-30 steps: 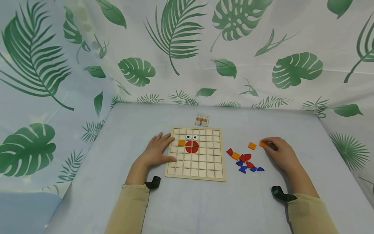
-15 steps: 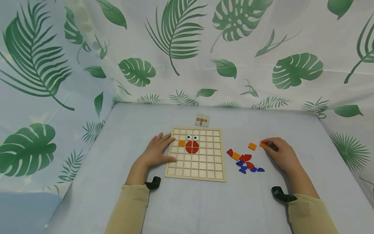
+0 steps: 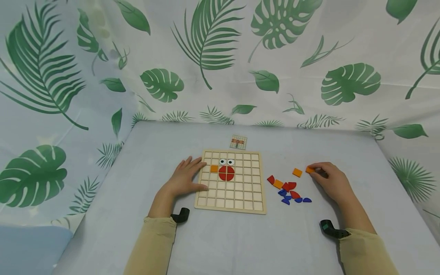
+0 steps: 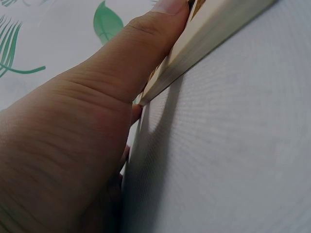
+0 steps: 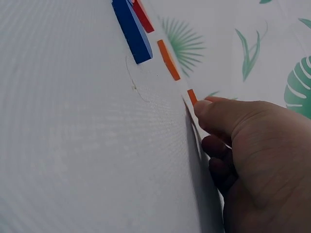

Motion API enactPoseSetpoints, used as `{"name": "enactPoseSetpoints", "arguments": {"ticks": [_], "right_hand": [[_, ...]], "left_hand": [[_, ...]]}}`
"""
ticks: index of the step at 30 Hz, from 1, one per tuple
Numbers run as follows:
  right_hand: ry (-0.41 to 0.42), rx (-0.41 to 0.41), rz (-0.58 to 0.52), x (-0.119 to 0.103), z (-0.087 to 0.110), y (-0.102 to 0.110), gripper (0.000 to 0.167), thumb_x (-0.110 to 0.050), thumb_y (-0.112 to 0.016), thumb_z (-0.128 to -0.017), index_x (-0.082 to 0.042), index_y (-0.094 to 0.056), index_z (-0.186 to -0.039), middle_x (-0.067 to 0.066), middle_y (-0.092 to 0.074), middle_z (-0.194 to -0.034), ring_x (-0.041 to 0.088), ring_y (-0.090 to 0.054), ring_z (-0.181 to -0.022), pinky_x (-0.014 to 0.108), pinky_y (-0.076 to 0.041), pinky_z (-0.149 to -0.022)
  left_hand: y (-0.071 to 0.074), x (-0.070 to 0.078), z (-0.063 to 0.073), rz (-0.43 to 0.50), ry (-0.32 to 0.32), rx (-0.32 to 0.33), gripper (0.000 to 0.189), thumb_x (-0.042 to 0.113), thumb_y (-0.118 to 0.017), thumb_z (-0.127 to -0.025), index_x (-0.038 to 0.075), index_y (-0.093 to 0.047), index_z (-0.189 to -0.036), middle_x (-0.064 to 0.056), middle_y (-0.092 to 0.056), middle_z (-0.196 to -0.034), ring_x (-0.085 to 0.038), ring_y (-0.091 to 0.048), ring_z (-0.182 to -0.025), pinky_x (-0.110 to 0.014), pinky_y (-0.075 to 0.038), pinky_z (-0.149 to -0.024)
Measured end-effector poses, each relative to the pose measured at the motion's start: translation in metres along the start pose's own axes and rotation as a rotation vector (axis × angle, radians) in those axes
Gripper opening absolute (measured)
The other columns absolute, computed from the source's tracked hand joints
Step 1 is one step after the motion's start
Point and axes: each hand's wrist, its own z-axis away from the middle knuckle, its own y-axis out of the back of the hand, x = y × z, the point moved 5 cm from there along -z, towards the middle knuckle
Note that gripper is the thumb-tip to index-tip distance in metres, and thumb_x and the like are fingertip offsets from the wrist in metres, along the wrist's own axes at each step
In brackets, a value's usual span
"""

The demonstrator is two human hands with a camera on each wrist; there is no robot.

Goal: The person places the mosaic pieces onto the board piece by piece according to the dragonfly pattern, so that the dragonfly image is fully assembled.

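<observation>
Head view: right hand (image 3: 330, 178) pinches an orange tile (image 3: 309, 170) jutting left; left hand (image 3: 183, 178), fingers spread, touches the board (image 3: 238, 186).

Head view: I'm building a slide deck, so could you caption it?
Left hand touching a square, pale wooden grid board, right hand pinching a flat orange tile.
</observation>
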Motion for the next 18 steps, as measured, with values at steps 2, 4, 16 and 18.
{"name": "enactPoseSetpoints", "arguments": {"ticks": [2, 4, 16, 18], "right_hand": [[-0.008, 0.001, 0.001, 0.000, 0.000, 0.000, 0.031, -0.027, -0.060, -0.100, -0.012, -0.062, -0.126, 0.017, -0.057, -0.126, 0.035, -0.052, -0.108, 0.062, -0.046, -0.095], [-0.019, 0.001, 0.000, 0.000, 0.000, 0.000, 0.032, -0.029, -0.059, -0.100, -0.012, -0.061, -0.127, 0.017, -0.056, -0.126, 0.035, -0.051, -0.107, 0.061, -0.047, -0.094], [-0.007, 0.003, 0.016, -0.019, -0.001, 0.010, 0.032, -0.029, -0.062, -0.098, -0.015, -0.063, -0.127, 0.014, -0.057, -0.125, 0.028, -0.051, -0.097, 0.031, -0.048, -0.073], [0.027, 0.000, 0.016, -0.027, -0.001, 0.012, 0.031, -0.027, -0.063, -0.098, -0.014, -0.064, -0.127, 0.014, -0.058, -0.125, 0.027, -0.051, -0.096, 0.028, -0.047, -0.072]], "left_hand": [[0.000, 0.000, 0.000, 0.000, -0.003, 0.003, 0.093, 0.067, -0.073, -0.075, 0.028, -0.038, -0.153, 0.004, -0.023, -0.165, -0.027, -0.006, -0.156, -0.047, -0.002, -0.127], [0.000, 0.000, 0.000, 0.001, -0.006, 0.005, 0.093, 0.066, -0.074, -0.075, 0.028, -0.038, -0.153, 0.004, -0.023, -0.165, -0.027, -0.006, -0.156, -0.047, -0.002, -0.127], [0.001, 0.001, 0.000, -0.001, -0.001, 0.000, 0.093, 0.065, -0.074, -0.076, 0.028, -0.038, -0.153, 0.003, -0.023, -0.165, -0.028, -0.007, -0.156, -0.047, -0.002, -0.127], [0.002, 0.001, 0.001, -0.003, -0.002, -0.001, 0.093, 0.066, -0.074, -0.076, 0.028, -0.038, -0.153, 0.003, -0.023, -0.165, -0.027, -0.006, -0.156, -0.047, -0.002, -0.127]]}}
